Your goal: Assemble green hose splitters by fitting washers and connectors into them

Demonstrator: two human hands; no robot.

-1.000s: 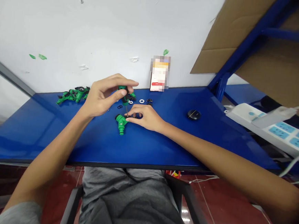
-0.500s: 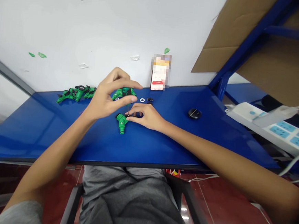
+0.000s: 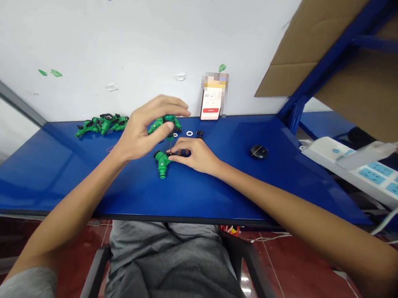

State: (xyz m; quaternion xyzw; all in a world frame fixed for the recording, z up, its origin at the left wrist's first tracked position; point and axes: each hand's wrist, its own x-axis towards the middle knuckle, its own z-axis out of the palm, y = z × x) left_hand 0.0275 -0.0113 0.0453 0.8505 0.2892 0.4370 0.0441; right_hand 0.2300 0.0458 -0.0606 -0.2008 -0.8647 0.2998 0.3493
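Observation:
My left hand [image 3: 144, 128] is raised over the blue table [image 3: 79, 176], its thumb and fingers closed on the green handle of a small screwdriver [image 3: 169, 129] that stands upright. The thin shaft points down at a green plastic hose fitting [image 3: 162, 162] lying on the table. My right hand [image 3: 194, 154] rests on the table just right of the fitting, fingers pinched on its black part. Two white washers [image 3: 188, 133] and a small black piece [image 3: 199, 133] lie just behind the hands.
A heap of green and black fittings [image 3: 101, 124] lies at the back left. A phone [image 3: 212, 99] leans against the wall. A black round object [image 3: 259, 151] sits to the right. A white power strip [image 3: 359, 168] and cardboard [image 3: 307, 42] are at the far right.
My left hand has turned about the screwdriver handle, fingers shifting from spread to curled over it. My right hand and the fitting have stayed put.

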